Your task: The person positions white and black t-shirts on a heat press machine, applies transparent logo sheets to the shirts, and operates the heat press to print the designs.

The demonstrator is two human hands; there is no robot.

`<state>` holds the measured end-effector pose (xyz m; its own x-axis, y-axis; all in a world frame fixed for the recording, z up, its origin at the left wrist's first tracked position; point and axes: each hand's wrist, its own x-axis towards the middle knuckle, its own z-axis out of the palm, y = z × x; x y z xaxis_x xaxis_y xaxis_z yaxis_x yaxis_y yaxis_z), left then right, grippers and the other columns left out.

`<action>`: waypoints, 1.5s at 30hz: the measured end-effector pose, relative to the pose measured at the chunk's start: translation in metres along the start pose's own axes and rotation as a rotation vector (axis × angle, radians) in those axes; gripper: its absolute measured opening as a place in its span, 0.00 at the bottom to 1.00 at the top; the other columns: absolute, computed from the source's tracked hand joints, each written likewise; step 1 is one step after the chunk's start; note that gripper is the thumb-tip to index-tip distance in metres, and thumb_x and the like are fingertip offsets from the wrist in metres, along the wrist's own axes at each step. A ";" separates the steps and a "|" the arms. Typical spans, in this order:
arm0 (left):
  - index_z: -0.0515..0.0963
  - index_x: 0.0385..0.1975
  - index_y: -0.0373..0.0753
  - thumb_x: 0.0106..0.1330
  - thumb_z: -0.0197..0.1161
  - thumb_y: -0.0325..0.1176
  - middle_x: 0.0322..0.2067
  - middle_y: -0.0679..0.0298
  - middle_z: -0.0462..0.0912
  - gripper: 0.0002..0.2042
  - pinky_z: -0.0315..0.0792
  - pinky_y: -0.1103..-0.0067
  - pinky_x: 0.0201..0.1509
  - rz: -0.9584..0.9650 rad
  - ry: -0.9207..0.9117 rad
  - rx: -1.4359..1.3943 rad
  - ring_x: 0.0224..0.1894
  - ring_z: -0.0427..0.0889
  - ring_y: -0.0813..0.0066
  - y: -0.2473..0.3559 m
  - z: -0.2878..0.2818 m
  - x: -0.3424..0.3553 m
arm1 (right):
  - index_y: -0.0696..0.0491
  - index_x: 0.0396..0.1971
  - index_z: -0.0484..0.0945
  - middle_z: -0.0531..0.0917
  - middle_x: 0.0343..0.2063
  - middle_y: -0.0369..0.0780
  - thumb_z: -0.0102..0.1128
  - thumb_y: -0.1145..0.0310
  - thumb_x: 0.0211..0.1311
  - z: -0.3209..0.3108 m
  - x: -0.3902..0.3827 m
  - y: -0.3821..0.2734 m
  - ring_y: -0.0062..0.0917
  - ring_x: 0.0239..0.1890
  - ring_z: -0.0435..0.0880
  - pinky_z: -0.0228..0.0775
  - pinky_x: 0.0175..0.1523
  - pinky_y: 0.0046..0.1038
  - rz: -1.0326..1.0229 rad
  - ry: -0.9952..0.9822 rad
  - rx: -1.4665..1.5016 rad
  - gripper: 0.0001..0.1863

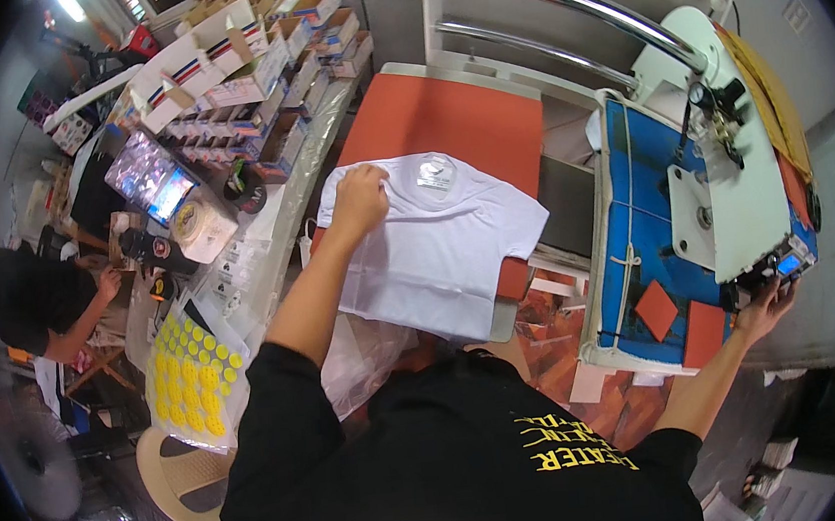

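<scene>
A white T-shirt (426, 245) lies spread on the orange-red pad of a heat press bed (443, 107), collar at the far side. Inside its neck shows a small grey printed mark (435, 172). My left hand (362, 201) rests at the shirt's left shoulder beside the collar, fingers bent and closed on the cloth. Out to the far right, my right hand (766, 309) grips the lower edge of a small control box (785, 263) with a lit blue display. That box sits at the near end of the heat press's white arm (731, 170).
Beside the shirt on the right is a blue press bed (636, 229) with a cord and two orange-red pads. A plastic-covered table (263, 225) at left carries stacked cartons (260, 85), a screen (153, 180) and yellow round stickers (187, 368). Another person (35, 307) works far left.
</scene>
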<state>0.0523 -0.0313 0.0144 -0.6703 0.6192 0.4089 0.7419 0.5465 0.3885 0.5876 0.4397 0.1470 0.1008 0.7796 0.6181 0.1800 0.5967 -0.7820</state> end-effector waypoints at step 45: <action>0.83 0.43 0.32 0.66 0.59 0.23 0.41 0.52 0.85 0.10 0.78 0.73 0.51 -0.078 -0.144 -0.425 0.44 0.86 0.62 -0.024 -0.006 0.006 | 0.56 0.31 0.82 0.84 0.35 0.44 0.64 0.76 0.54 0.190 -0.331 -0.131 0.40 0.43 0.82 0.71 0.50 0.39 -0.218 -0.836 -0.089 0.04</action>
<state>0.0299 -0.0441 0.0122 -0.6927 0.6737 0.2577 0.5960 0.3334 0.7305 0.3450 0.1395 0.0296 -0.6903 0.5548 0.4644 0.1914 0.7591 -0.6222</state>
